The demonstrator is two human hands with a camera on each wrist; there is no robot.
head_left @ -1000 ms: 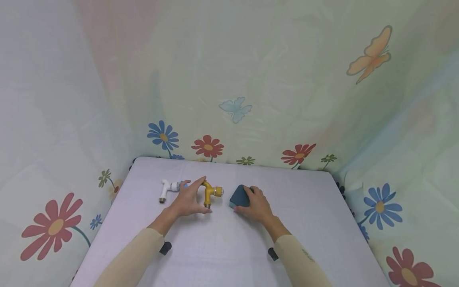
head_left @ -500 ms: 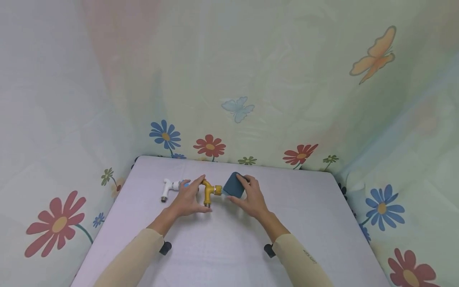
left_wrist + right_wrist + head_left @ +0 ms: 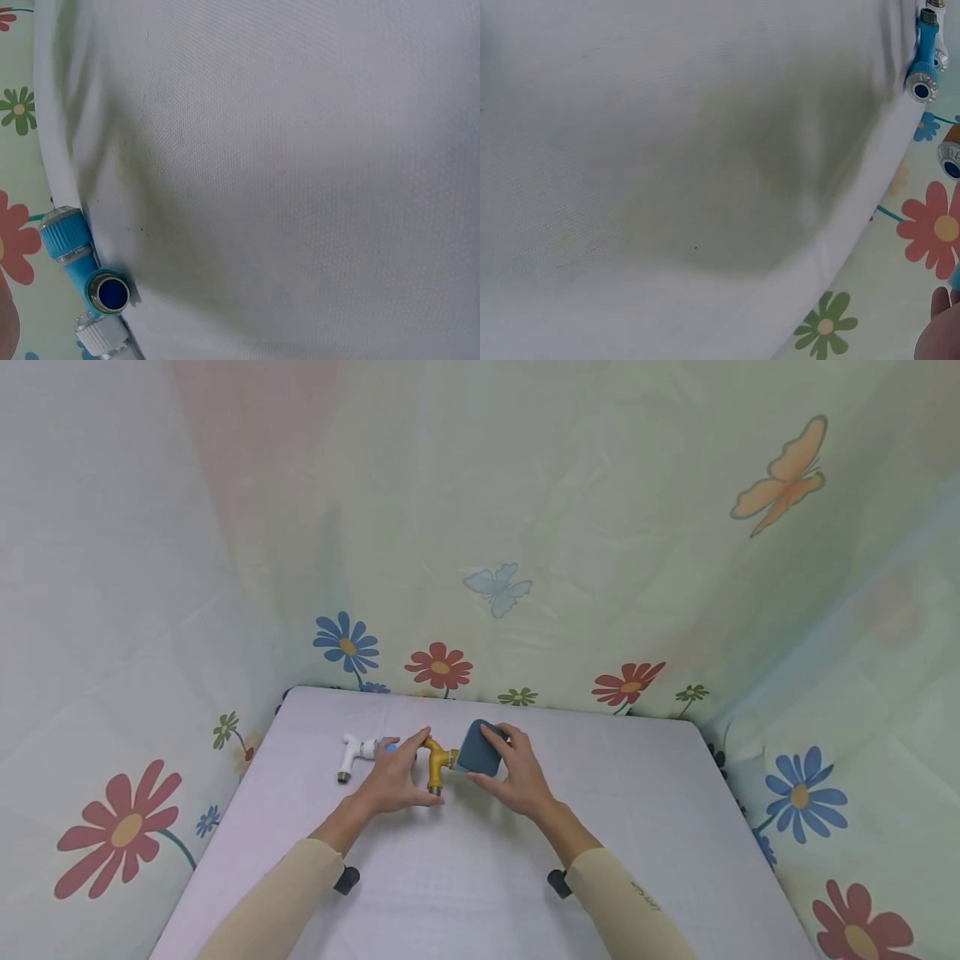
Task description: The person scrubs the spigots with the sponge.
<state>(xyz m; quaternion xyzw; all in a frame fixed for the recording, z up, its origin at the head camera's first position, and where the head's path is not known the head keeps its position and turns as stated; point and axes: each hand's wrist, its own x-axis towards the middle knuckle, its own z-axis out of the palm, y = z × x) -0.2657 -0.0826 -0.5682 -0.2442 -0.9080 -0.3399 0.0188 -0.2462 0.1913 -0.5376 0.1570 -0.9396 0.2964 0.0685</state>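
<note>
In the head view my left hand (image 3: 390,777) holds a yellow tap (image 3: 437,762) between thumb and forefinger, its threaded end pointing down toward me. My right hand (image 3: 521,774) grips a dark teal sponge (image 3: 480,749), which overlaps the knob end of the tap and hides most of the knob. At the right wrist view's edge, the yellow tap (image 3: 951,156) shows its end, with my right fingers (image 3: 939,301) below. Left of my left hand lies a white tap (image 3: 351,754). A blue tap (image 3: 81,264) shows beside the white tap (image 3: 102,336) in the left wrist view.
A pale cloth covers the table (image 3: 450,877), whose far edge meets a hanging curtain (image 3: 615,568) printed with flowers and butterflies. Dark camera pieces (image 3: 347,880) stick out at both wrists.
My right hand has lifted the sponge and moved it left, from beside the yellow tap onto its knob end. The left hand keeps its hold on the tap in nearly the same place.
</note>
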